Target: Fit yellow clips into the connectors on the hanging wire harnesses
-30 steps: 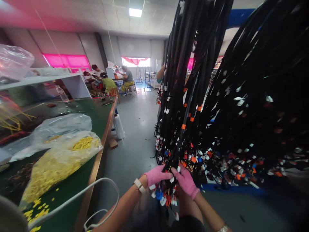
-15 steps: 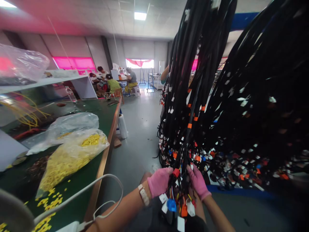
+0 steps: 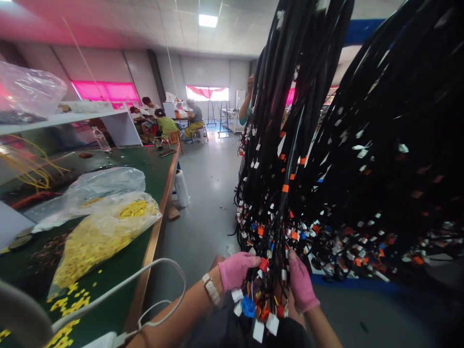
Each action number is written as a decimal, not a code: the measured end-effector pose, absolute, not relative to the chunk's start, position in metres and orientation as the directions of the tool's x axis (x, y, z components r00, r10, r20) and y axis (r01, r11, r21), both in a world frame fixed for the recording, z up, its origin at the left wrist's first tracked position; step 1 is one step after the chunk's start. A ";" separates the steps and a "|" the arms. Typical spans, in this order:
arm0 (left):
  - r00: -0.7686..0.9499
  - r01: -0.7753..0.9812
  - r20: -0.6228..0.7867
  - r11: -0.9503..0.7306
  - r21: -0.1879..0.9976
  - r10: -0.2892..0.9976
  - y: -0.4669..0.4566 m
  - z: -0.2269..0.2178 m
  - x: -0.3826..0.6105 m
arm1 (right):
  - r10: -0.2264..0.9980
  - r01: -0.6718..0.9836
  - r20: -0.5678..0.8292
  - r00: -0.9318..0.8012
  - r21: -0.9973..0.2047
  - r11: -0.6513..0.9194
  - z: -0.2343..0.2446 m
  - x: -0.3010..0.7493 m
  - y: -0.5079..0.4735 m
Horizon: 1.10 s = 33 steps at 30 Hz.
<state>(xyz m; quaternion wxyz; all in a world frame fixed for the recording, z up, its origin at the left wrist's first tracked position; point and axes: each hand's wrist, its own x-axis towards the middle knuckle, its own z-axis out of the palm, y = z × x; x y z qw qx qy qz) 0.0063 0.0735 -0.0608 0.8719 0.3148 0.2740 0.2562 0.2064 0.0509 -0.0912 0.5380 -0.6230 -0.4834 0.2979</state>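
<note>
A big mass of black wire harnesses hangs from above, its lower ends full of white, red, orange and blue connectors. Both my hands wear pink gloves. My left hand is closed on the left side of one harness bundle, its fingertips at a red connector. My right hand presses against the bundle's right side with fingers held together along the wires. Blue and white connectors dangle below my hands.
A green workbench runs along the left with clear bags of yellow parts, loose yellow pieces and a white cable. More harnesses fill the right. People sit at a far table; another person stands behind the harnesses.
The bundle has slid lower between my hands and my right hand has dropped along it. The view shifted slightly; the red connector now sits at my left fingertips.
</note>
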 end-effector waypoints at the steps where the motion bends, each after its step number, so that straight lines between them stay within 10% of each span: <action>1: 0.717 -0.280 -0.307 0.662 0.695 0.625 0.073 -0.061 0.006 | 0.915 0.319 0.159 0.370 -0.947 0.035 -0.086 0.204 0.048; 7: 0.712 -0.339 -0.221 0.603 0.722 0.666 0.067 -0.058 0.011 | 0.933 0.489 0.322 0.162 -0.847 0.208 -0.043 0.184 0.026; 16: 0.602 -0.329 -0.337 0.610 0.721 0.724 0.068 -0.055 0.014 | 0.957 0.642 0.111 -0.269 -0.720 0.264 -0.026 0.178 0.026; 25: 0.380 -0.088 -0.276 0.332 0.939 0.883 0.059 -0.062 0.026 | 0.951 0.488 0.270 0.151 -0.857 0.166 -0.028 0.191 0.027; 33: 0.409 0.346 -0.050 -0.104 0.932 0.911 0.009 -0.020 0.008 | 0.994 0.189 0.108 -0.026 -0.976 0.111 -0.018 0.179 0.025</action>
